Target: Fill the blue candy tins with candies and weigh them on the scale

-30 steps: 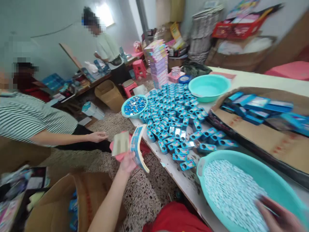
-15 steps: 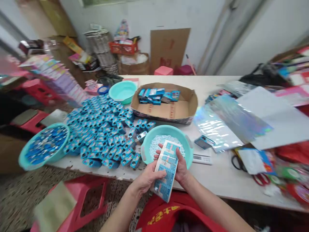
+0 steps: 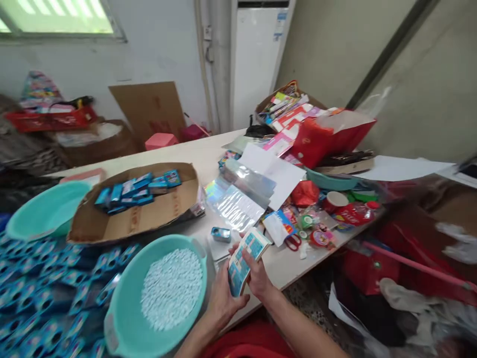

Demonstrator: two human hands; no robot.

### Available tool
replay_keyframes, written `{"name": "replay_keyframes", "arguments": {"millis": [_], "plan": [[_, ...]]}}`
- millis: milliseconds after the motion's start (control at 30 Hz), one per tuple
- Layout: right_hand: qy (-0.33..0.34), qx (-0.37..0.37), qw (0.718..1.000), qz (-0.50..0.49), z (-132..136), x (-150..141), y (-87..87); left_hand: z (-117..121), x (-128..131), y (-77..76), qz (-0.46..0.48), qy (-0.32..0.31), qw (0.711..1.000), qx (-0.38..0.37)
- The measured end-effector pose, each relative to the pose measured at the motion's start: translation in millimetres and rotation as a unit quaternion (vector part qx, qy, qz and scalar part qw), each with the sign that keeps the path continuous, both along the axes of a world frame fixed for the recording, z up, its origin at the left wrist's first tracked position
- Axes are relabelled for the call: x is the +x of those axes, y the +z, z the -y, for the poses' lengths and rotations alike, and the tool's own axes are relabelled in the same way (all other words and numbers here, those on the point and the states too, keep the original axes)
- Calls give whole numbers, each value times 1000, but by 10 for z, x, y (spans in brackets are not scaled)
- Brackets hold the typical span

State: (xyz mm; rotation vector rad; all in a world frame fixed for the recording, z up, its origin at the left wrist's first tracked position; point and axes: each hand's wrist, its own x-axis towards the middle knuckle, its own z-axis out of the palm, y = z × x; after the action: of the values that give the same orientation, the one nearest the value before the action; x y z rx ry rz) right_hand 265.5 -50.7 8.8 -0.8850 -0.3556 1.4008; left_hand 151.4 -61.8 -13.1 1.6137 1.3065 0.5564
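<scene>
Both hands hold a stack of blue-and-white printed sheets (image 3: 243, 259), tilted above the table's front edge. My left hand (image 3: 222, 294) is closed round its lower left side. My right hand (image 3: 257, 272) grips the right side, thumb lying on the printed face. Left of the hands stands a turquoise basin (image 3: 118, 298) with many small pale-blue pieces (image 3: 172, 288) in it. Just beyond the stack, a small blue box (image 3: 221, 234) rests on a flat white object, perhaps a scale.
A cardboard tray (image 3: 149, 221) holds several blue boxes. Many blue boxes (image 3: 44, 293) crowd the left of the table, near another turquoise basin (image 3: 48, 209). To the right lie shiny plastic sheets (image 3: 238, 206), red-handled scissors (image 3: 292, 242), tape rolls and a red bag (image 3: 311, 141).
The view has swung to the right, bringing the white cabinet-like unit and the right side of the table into sight. The sheet stack stays in both hands, now tilted more to the right.
</scene>
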Motion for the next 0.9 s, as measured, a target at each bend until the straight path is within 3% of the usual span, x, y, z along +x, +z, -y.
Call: {"name": "replay_keyframes", "arguments": {"millis": [67,167,233,333,467,633,767,900], "plan": [[53,45,997,27,24,470,49,-146,247,98,-53,-55,997,15],[128,64,989,-32,132,1288,122,-376,539,278,-84,-172,980,48],[151,28,986,-70,235,1807,118,-534,717,372,-127,-252,955,95],[174,-35,983,-46,371,2370,17,-757,997,458,-229,-342,895,169],[217,-75,973,23,375,2653,-132,-969,1397,545,-325,-417,820,220],[113,-78,970,199,151,2782,-185,-1075,1840,553,-390,-400,773,301],[69,-50,947,311,69,3022,-47,-1133,2095,560,-397,-371,778,316],[115,-40,948,295,78,3319,206,-1286,2275,708,-329,-394,827,231]]}}
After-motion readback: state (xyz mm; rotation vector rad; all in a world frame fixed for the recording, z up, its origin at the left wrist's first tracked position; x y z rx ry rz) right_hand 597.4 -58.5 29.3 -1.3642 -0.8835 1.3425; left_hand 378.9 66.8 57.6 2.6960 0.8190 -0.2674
